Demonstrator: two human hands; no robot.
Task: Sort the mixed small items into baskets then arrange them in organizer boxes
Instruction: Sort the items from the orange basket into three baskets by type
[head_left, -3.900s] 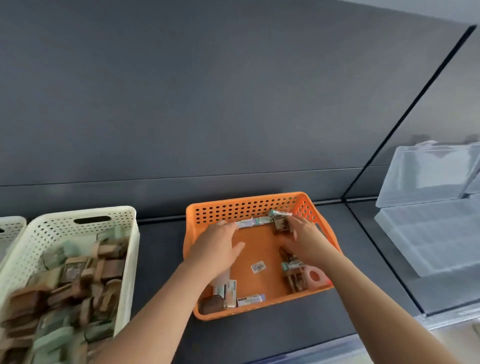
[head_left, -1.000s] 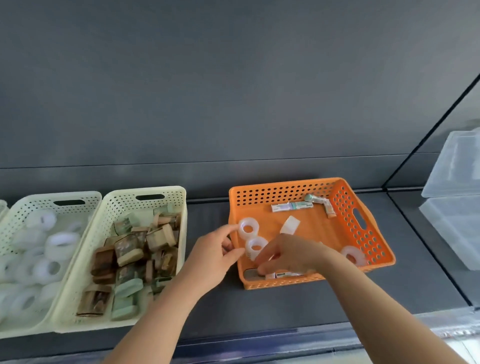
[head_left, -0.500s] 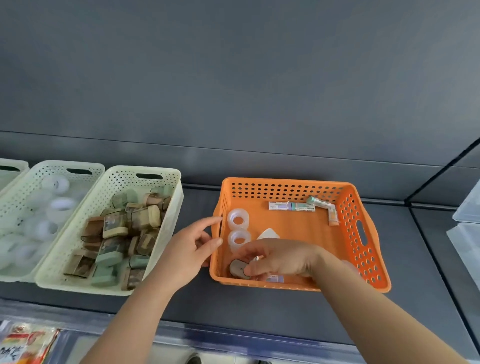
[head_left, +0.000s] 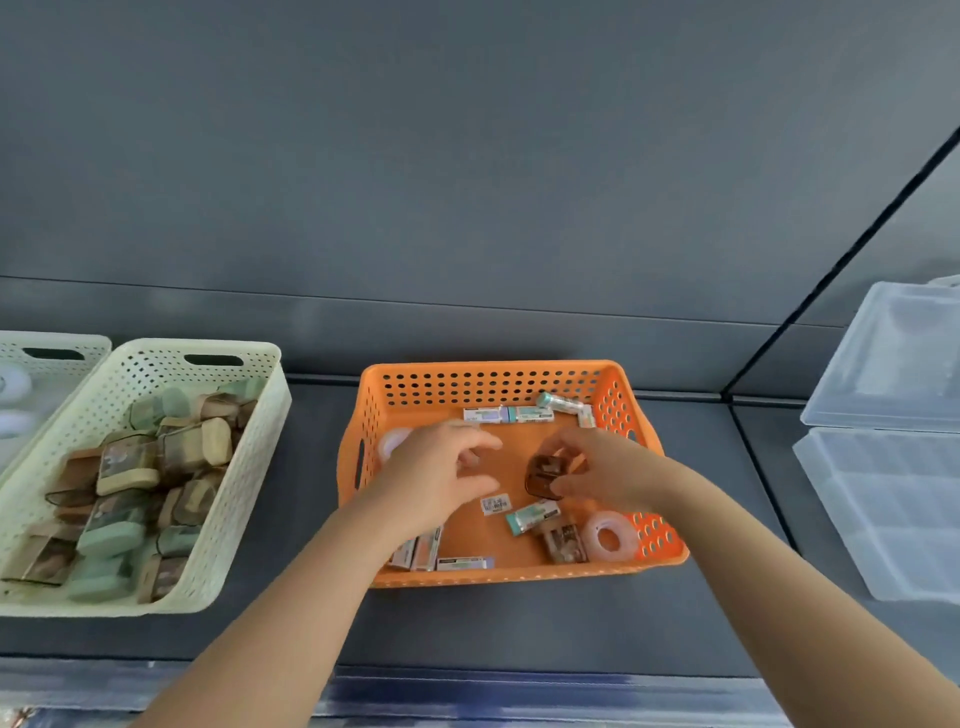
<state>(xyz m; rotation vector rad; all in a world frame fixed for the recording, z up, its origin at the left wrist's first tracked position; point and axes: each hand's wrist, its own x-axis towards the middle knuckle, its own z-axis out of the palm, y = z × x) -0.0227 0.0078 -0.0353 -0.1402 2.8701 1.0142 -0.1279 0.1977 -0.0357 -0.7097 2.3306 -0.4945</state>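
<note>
An orange perforated basket (head_left: 498, 382) sits in the middle of the dark shelf. It holds several small green-and-white boxes (head_left: 532, 517), a brown packaged piece (head_left: 566, 543), a clear tape roll (head_left: 608, 538) and another tape roll (head_left: 392, 441) at its left wall. My right hand (head_left: 605, 475) pinches a dark brown translucent piece (head_left: 543, 473) above the basket floor. My left hand (head_left: 441, 475) hovers over the basket's left half with fingers loosely curled, holding nothing that I can see.
A cream basket (head_left: 249, 462) full of brown and green packaged pieces stands to the left. Another cream basket (head_left: 57, 345) with white tape rolls sits at the far left. Clear organizer boxes (head_left: 883, 499) lie at the right, lid up.
The view swung right, so the orange basket now sits centred. My right hand rose from the basket's front-left corner with a brown piece. My left hand moved from the rim to over the basket.
</note>
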